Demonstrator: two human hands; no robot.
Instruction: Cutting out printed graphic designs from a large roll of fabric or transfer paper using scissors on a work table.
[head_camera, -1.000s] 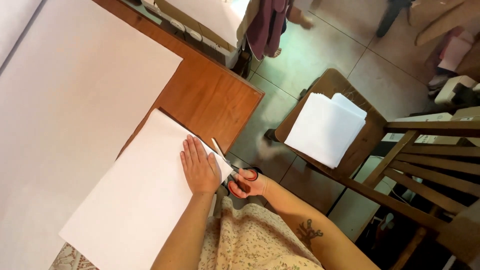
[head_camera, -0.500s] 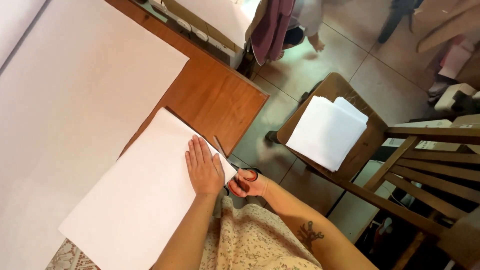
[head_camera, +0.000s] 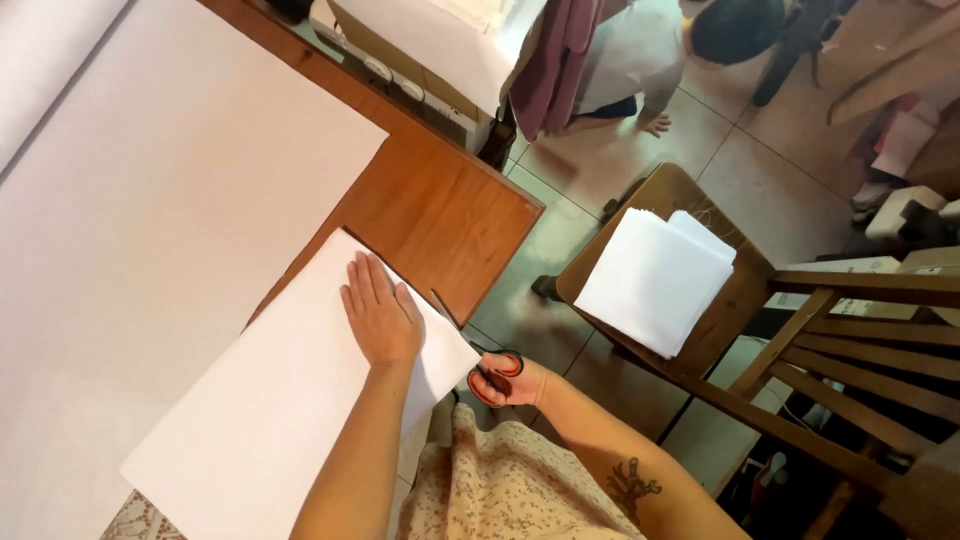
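My left hand (head_camera: 380, 315) lies flat, fingers apart, on a white sheet of paper (head_camera: 270, 410) that rests on the wooden table (head_camera: 440, 205) and hangs over its near edge. My right hand (head_camera: 512, 382) grips red-handled scissors (head_camera: 482, 362) at the sheet's right edge, the blades pointing up along the paper toward the table. The blade tips are partly hidden by the sheet.
A large white sheet (head_camera: 150, 200) covers the table's left part. A wooden chair (head_camera: 760, 330) on the right holds a stack of white paper (head_camera: 655, 280). Another person (head_camera: 650, 60) crouches on the tiled floor at the top, beside hanging fabric (head_camera: 560, 60) and a sewing machine (head_camera: 430, 50).
The view has shifted a little. My hands and the scissors stay at the sheet's right edge. The other person has come further into view at the top.
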